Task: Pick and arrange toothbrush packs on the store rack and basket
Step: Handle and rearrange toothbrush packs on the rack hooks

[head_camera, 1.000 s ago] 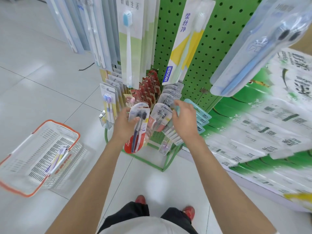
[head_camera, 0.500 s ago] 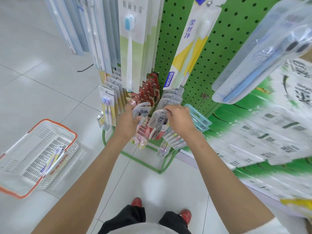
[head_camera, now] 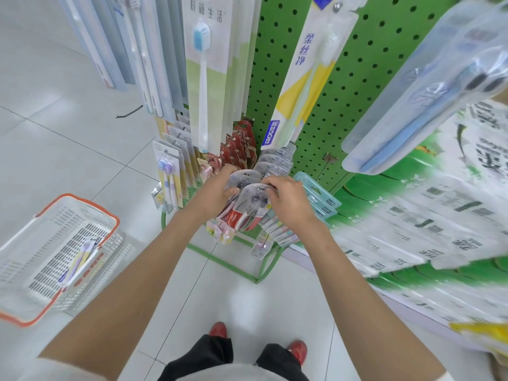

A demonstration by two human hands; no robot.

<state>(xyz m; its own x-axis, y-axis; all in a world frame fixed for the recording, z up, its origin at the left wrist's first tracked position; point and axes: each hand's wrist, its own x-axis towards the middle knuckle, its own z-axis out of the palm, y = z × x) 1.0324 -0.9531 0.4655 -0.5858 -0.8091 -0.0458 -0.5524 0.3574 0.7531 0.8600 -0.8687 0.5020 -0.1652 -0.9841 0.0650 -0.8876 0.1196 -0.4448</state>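
A green pegboard rack (head_camera: 354,86) carries many hanging toothbrush packs. My left hand (head_camera: 211,196) grips a clear blister toothbrush pack with a red base (head_camera: 242,180) low on the rack. My right hand (head_camera: 288,202) pinches the top of the front blister pack (head_camera: 247,213) in the neighbouring row, at its hanging hole. A white basket with an orange rim (head_camera: 33,243) sits on the floor to the left, with a purple-and-yellow toothbrush pack (head_camera: 82,259) lying in it.
Long toothbrush packs (head_camera: 206,78) hang above my hands, and a yellow-and-white one (head_camera: 305,78) beside them. A blue toothbrush pack (head_camera: 428,86) juts out at upper right. Green-and-white packaged goods (head_camera: 428,215) fill the shelf on the right. My red shoes (head_camera: 218,329) stand on white floor tiles.
Both hands rose and came together at the lower hooks. The left hand brought its pack up against the row; the right hand moved left onto the front pack's top.
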